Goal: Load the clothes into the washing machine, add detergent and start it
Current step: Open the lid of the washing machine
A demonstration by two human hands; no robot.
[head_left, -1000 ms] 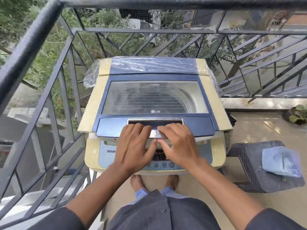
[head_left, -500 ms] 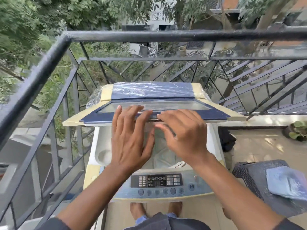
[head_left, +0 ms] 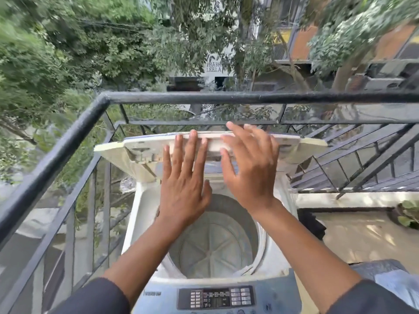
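Both hands, left hand (head_left: 183,189) and right hand (head_left: 251,168), fingers flat, push the lid (head_left: 140,152), stiff and light, best handled at its front edge.

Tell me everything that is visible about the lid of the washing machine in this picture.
The lid is raised, tilted back toward the black railing, so its pale cream underside faces the camera. It looks like plastic, with moulded ribs and a blue edge on the left. It appears folded in the middle. The left hand and right hand press flat against it with straight fingers. Below it the drum is open, with no clothes visible inside.
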